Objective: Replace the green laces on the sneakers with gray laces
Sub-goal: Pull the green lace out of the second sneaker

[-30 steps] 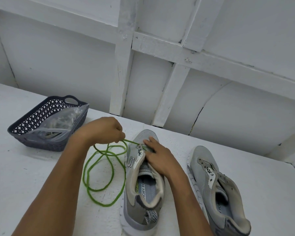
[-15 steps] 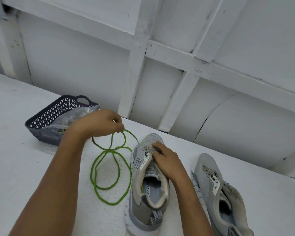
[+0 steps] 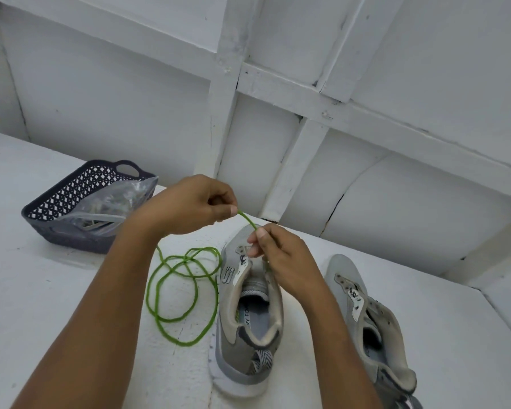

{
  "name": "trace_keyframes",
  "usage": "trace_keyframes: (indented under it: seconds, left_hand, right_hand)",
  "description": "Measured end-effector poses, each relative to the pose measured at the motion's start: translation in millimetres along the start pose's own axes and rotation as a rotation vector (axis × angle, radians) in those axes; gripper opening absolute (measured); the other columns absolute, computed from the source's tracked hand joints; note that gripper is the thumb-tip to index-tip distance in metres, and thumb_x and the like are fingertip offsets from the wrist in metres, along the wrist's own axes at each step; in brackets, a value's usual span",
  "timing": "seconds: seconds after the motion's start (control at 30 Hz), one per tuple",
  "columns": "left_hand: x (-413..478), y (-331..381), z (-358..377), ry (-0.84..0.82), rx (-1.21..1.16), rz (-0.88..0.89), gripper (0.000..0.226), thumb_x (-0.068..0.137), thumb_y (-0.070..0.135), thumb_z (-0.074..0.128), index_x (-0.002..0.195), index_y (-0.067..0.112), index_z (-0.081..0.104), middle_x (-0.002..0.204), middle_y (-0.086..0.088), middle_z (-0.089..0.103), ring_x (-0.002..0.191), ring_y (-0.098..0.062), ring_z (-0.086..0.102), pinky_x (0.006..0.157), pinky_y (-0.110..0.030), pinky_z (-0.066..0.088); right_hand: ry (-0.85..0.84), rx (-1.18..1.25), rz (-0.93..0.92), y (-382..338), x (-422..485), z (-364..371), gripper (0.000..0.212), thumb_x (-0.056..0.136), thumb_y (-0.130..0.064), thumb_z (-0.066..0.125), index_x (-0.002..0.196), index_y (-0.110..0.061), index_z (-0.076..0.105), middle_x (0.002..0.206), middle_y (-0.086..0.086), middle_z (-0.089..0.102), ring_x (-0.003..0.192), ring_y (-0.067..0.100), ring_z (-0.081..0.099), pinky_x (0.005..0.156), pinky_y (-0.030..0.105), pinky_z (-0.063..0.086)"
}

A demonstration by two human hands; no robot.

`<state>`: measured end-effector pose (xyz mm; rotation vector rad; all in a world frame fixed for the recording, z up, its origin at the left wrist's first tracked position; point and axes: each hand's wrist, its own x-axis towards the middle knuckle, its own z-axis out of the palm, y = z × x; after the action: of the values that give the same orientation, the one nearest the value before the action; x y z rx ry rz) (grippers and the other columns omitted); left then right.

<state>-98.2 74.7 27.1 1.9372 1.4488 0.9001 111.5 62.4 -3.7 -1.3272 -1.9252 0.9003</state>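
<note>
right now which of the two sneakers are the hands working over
The left sneaker, beside the coiled green lace. The left hand and right hand pinch that lace above its toe; the right sneaker sits apart, untouched.

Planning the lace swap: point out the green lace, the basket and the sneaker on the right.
green lace (image 3: 247, 220), head view, on its taut raised stretch.
basket (image 3: 68, 236), head view, on its near outer wall.
right sneaker (image 3: 341, 270), head view, on its toe.

two sneakers (image 3: 229, 329) (image 3: 343, 270), one green lace (image 3: 185, 261), one basket (image 3: 71, 241), one bag (image 3: 109, 202), two hands (image 3: 195, 205) (image 3: 281, 255).
</note>
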Motion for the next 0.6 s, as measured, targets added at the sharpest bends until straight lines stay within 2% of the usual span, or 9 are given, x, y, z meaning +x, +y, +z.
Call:
trace_keyframes:
  seconds: [0.07, 0.13, 0.23, 0.3, 0.4, 0.47, 0.53, 0.6]
  left_hand:
    - [2.3, -0.1, 2.5, 0.045, -0.016, 0.021, 0.009, 0.092, 0.029, 0.069, 0.083, 0.03, 0.07, 0.071, 0.009, 0.068, 0.062, -0.004, 0.06, 0.06, -0.023, 0.049]
    - [6.0, -0.3, 7.3, 0.111, -0.063, 0.05, 0.013, 0.091, 0.028, 0.069, 0.079, 0.034, 0.069, 0.066, 0.013, 0.066, 0.059, 0.0, 0.056, 0.056, -0.015, 0.044]
    - [11.5, 5.5, 21.8, 0.257, -0.103, 0.103, 0.011, 0.091, 0.029, 0.069, 0.08, 0.031, 0.069, 0.06, 0.018, 0.061, 0.056, 0.003, 0.052, 0.054, -0.011, 0.037]
    - [12.9, 10.7, 32.2, 0.293, -0.127, 0.124, 0.01, 0.091, 0.029, 0.068, 0.082, 0.03, 0.069, 0.058, 0.021, 0.059, 0.055, 0.001, 0.051, 0.053, -0.011, 0.034]
    - [14.1, 17.9, 46.8, 0.214, -0.086, 0.145, 0.011, 0.094, 0.03, 0.064, 0.088, 0.027, 0.073, 0.067, 0.013, 0.064, 0.062, 0.0, 0.054, 0.058, -0.019, 0.038]
    - [13.0, 25.2, 53.7, 0.109, -0.054, 0.161, 0.014, 0.096, 0.026, 0.061, 0.086, 0.024, 0.071, 0.065, 0.014, 0.062, 0.057, 0.001, 0.051, 0.057, -0.022, 0.036]
    - [9.7, 33.6, 56.4, -0.034, 0.005, 0.168, 0.023, 0.097, 0.025, 0.059, 0.075, 0.021, 0.065, 0.058, 0.012, 0.058, 0.053, -0.003, 0.049, 0.053, -0.024, 0.034]
    - [4.6, 40.1, 54.0, -0.172, 0.09, 0.185, 0.025, 0.098, 0.026, 0.059, 0.074, 0.023, 0.066, 0.064, 0.004, 0.063, 0.057, -0.007, 0.052, 0.056, -0.029, 0.041]
  right_hand:
    - [-0.015, 0.14, 0.015, -3.0, -4.9, -2.2, 0.023, 0.104, -0.021, 0.048, 0.088, -0.017, 0.065, 0.066, -0.006, 0.064, 0.065, 0.006, 0.059, 0.067, 0.017, 0.046]
    - [-0.017, 0.327, 0.022, -6.2, -8.8, -5.0, 0.019, 0.103, -0.009, 0.05, 0.092, -0.011, 0.065, 0.065, -0.005, 0.063, 0.062, 0.006, 0.058, 0.066, 0.02, 0.049]
    - [-0.003, 0.545, -0.004, -7.4, -12.2, -12.0, 0.018, 0.098, 0.002, 0.052, 0.102, -0.008, 0.066, 0.076, -0.001, 0.071, 0.072, 0.013, 0.065, 0.073, 0.026, 0.054]
    - [-0.025, 0.745, -0.024, -11.0, -14.2, -14.6, 0.019, 0.092, 0.002, 0.055, 0.107, -0.004, 0.066, 0.084, 0.005, 0.073, 0.076, 0.017, 0.068, 0.075, 0.028, 0.056]
    - [0.005, 1.06, -0.034, -20.7, -15.0, -15.6, 0.026, 0.082, 0.002, 0.055, 0.105, -0.003, 0.068, 0.093, 0.011, 0.075, 0.08, 0.019, 0.072, 0.075, 0.029, 0.058]
    - [0.109, 1.212, -0.017, -23.7, -11.4, -16.3, 0.029, 0.08, 0.006, 0.054, 0.105, -0.002, 0.067, 0.094, 0.012, 0.075, 0.082, 0.02, 0.074, 0.074, 0.028, 0.06]
    - [0.228, 1.26, 0.016, -22.5, -8.5, -17.3, 0.028, 0.082, 0.009, 0.054, 0.105, -0.002, 0.066, 0.095, 0.01, 0.076, 0.086, 0.02, 0.074, 0.075, 0.026, 0.06]
    - [0.308, 1.194, 0.051, -18.0, -8.4, -19.9, 0.028, 0.087, 0.012, 0.053, 0.107, -0.003, 0.066, 0.097, 0.008, 0.076, 0.088, 0.019, 0.074, 0.075, 0.023, 0.059]
